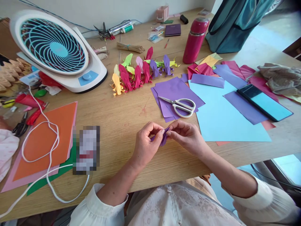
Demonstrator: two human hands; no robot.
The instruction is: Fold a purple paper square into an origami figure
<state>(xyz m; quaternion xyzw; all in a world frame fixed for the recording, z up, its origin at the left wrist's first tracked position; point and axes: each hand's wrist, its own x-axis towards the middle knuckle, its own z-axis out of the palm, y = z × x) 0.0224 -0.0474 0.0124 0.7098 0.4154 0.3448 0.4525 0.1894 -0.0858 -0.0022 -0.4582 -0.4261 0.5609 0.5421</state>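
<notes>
Near the table's front edge, a small folded piece of purple paper (164, 140) is held between both hands. My left hand (148, 141) pinches it between thumb and fingers. From the other side, my right hand (184, 135) grips its upper part with thumb and fingertips. Just beyond the hands, scissors with white handles (184, 107) lie on a stack of purple sheets (174, 86). Farther back stands a group of folded paper figures (137, 73) in red, yellow, green, pink and purple. The fingers partly hide the folded piece.
A white fan (91, 62) stands at the back left. Orange sheets (47, 138), a cable and a blurred phone-like object (87, 149) lie at left. On the right are a light blue sheet (225, 122), a black phone (264, 102), a red bottle (195, 40) and a teal bag (229, 28).
</notes>
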